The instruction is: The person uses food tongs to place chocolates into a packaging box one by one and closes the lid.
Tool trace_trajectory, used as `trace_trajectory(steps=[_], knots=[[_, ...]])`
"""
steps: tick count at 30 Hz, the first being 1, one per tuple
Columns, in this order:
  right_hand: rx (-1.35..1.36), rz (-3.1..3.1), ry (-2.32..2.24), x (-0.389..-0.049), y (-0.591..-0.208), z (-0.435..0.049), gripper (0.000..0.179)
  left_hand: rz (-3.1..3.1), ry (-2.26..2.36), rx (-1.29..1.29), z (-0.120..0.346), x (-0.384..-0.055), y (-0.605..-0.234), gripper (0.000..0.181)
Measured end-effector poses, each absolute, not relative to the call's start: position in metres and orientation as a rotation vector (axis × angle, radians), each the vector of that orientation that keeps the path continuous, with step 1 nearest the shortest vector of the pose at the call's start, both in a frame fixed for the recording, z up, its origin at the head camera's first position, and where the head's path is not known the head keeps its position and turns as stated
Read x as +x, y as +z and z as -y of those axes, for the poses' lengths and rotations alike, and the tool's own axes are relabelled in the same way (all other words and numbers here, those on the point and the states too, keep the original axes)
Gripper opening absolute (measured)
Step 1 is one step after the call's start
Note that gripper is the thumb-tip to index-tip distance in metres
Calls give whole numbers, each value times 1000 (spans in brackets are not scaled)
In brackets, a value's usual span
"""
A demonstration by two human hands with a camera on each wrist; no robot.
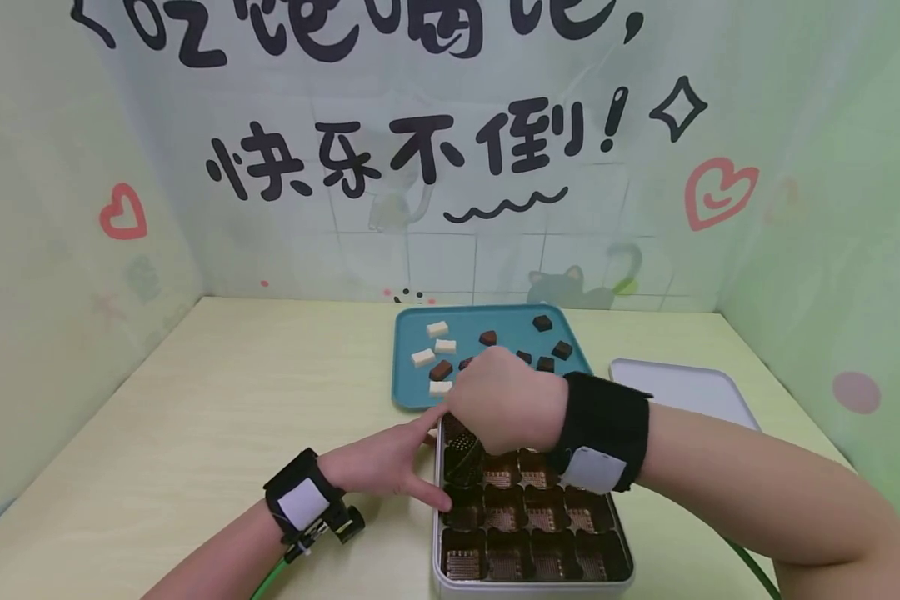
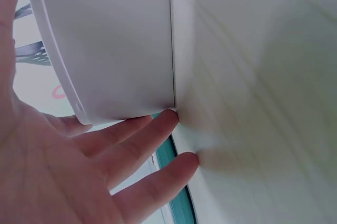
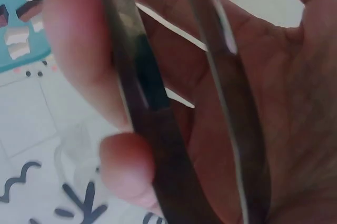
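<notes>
In the head view, my right hand is over the far left part of a tin with a dark brown divided insert. It grips metal tongs, whose two arms run along the palm. One perforated tong tip reaches into a far left compartment; whether it pinches anything is hidden. My left hand steadies the tin's left side, thumb at the rim. Its fingers extend, nearly straight, to the tin's wall in the left wrist view.
Behind the tin lies a blue tray with several white pieces and brown and dark chocolate pieces. A pale lilac tray is at the right, partly behind my right arm. A printed cloth backdrop closes off the back.
</notes>
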State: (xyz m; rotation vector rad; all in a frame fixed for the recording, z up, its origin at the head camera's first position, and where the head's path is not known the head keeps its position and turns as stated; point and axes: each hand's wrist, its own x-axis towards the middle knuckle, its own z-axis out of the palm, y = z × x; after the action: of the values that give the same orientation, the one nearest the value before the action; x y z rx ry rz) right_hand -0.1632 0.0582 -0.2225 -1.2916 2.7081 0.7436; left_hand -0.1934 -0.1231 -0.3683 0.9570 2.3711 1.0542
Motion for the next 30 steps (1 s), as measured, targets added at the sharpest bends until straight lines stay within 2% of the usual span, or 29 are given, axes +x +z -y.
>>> trace_trajectory(steps=[3,7,12,14,21,24,30], knots=[[-1256,-2733,602,-167,-210,-76,21,-2417,1015,915,124,-193,-366,115],[-1250,-2793,399,-177,-197,-105,7,-2443,989,885,125,-193,-364,116],[-1107,-2881,211,-195,-194,-135,24,-2426,990,867,126,-193,-364,118],[-1041,-2909,174,-205,-199,-142,29,-2420,992,855,125,-193,-365,119],[-993,-2955,205,-249,-236,-152,20,-2416,996,848,123,-192,-368,119],[-984,-2955,249,-265,-250,-149,22,-2416,998,843,122,-192,-369,119],[-1135,-2982,513,-282,-267,-133,31,-2414,1010,849,121,-192,-370,118]])
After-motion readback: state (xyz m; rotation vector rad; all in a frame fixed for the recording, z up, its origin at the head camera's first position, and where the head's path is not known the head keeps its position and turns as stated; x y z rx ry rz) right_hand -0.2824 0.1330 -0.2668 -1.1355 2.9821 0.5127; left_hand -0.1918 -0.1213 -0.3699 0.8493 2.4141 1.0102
